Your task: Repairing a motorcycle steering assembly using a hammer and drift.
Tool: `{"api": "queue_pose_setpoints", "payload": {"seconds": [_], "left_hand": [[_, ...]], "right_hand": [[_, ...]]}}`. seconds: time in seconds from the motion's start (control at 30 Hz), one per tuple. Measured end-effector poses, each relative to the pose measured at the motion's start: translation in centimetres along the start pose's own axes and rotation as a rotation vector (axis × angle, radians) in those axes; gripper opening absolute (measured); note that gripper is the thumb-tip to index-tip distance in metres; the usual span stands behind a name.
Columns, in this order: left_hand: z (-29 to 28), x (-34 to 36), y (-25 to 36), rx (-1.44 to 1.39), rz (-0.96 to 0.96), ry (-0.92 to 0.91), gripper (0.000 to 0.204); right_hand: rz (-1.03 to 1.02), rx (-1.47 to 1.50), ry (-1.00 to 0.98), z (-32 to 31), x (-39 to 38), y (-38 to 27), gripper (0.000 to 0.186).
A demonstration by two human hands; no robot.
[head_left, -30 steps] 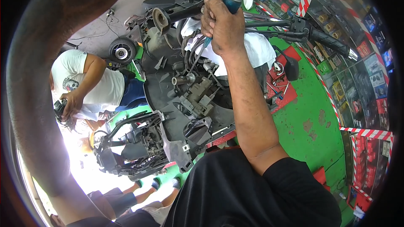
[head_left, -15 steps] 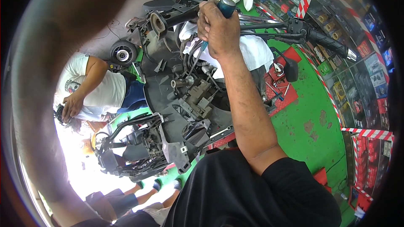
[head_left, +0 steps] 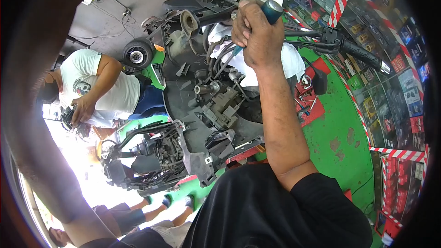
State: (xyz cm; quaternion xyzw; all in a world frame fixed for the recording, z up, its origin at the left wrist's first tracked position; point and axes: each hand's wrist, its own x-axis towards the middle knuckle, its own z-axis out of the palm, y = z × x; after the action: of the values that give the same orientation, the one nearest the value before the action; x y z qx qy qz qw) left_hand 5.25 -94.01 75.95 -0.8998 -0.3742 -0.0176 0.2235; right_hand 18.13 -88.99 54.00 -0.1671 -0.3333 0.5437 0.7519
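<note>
My right hand (head_left: 259,34) is closed in a fist around a screwdriver (head_left: 272,12) with a dark teal handle. The handle's rounded end sticks out above the fist, and the shaft slants down toward the lower left among black cables. Below and around it lies a stripped motorcycle front (head_left: 181,80), with a grey mechanical block (head_left: 225,103) at its middle. White cloth (head_left: 291,62) is tucked behind my wrist. Where the screwdriver's tip rests I cannot make out. My left forearm (head_left: 27,124) rises close along the left side, out of focus, and its hand is outside the picture.
A handlebar with a black grip (head_left: 363,55) juts right, above a mirror (head_left: 317,79). Tools lie on a red mat (head_left: 312,105). Glass shelving (head_left: 390,96) lines the right. A person in a white shirt (head_left: 98,85) stands left, holding a dark part; a loose wheel (head_left: 137,55) is behind.
My left arm has swung further left, uncovering more of the wall and the person. The view has shifted a little; my right fist, still round the screwdriver, sits further right in it.
</note>
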Motion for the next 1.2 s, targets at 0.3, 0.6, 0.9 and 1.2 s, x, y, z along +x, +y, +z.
{"api": "queue_pose_setpoints", "payload": {"seconds": [0.3,0.6,0.9,1.2], "left_hand": [[2.4,-9.1,-3.1,-0.162,-0.346,0.306,0.043],[8.0,-20.6,-0.8,-0.480,-0.885,0.396,0.050],[14.0,-30.3,3.1,-0.683,-1.092,0.550,0.059],[16.8,-35.5,5.5,-0.783,-1.099,0.587,0.069]], "right_hand": [[-0.135,0.120,-0.110,-0.7,-4.6,-1.6,0.030],[-0.180,-0.356,0.004,2.0,-8.8,0.1,0.033],[-0.312,-0.661,-0.442,2.7,-12.8,0.3,0.025],[-0.306,-0.819,-0.563,5.2,-13.6,0.8,0.021]]}}
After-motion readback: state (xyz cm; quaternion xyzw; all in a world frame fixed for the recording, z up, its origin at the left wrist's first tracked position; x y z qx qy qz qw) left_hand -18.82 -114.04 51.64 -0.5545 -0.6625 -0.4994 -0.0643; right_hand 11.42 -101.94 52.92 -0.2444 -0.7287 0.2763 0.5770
